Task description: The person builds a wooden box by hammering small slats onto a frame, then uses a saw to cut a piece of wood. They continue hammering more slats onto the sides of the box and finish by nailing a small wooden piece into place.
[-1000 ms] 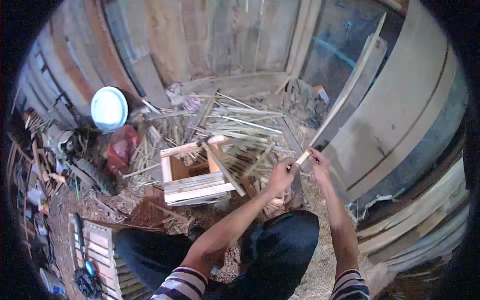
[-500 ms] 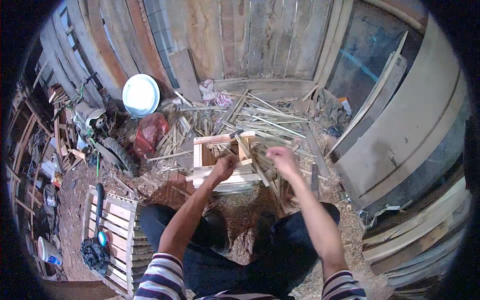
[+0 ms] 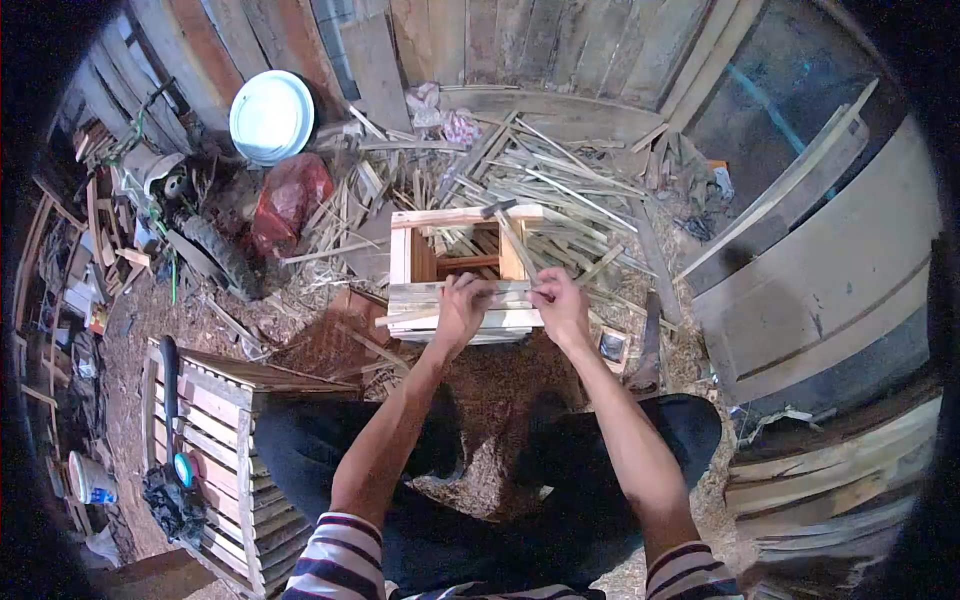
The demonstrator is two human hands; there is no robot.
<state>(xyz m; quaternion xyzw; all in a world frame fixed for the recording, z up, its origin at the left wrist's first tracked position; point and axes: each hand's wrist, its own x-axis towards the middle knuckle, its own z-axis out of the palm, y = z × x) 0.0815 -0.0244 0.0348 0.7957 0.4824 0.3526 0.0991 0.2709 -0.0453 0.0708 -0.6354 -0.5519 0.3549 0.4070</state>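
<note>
A small wooden crate [image 3: 400,255] of pale slats stands between my knees, its top side open in the middle. My left hand [image 3: 464,308] is closed over the slats on its near side, around a wooden slat [image 3: 408,317] whose end juts out to the left. Close beside it, my right hand [image 3: 563,312] pinches with thumb and fingers at the crate's near right corner; what is between the fingertips is too small to make out. A hammer [image 3: 512,235] lies across the crate's right side, its dark head on the far rail.
Loose wood strips [image 3: 560,190] lie heaped behind the crate. At left stand a slatted crate [image 3: 215,440] with a dark-handled tool [image 3: 169,380] on it, a red plastic bag [image 3: 290,205] and a white round lid [image 3: 272,117]. Boards [image 3: 820,290] lean at right.
My right hand has come down and left from the air onto the crate's near right corner. My left hand has shifted slightly along the near slats. The view has tilted downward.
</note>
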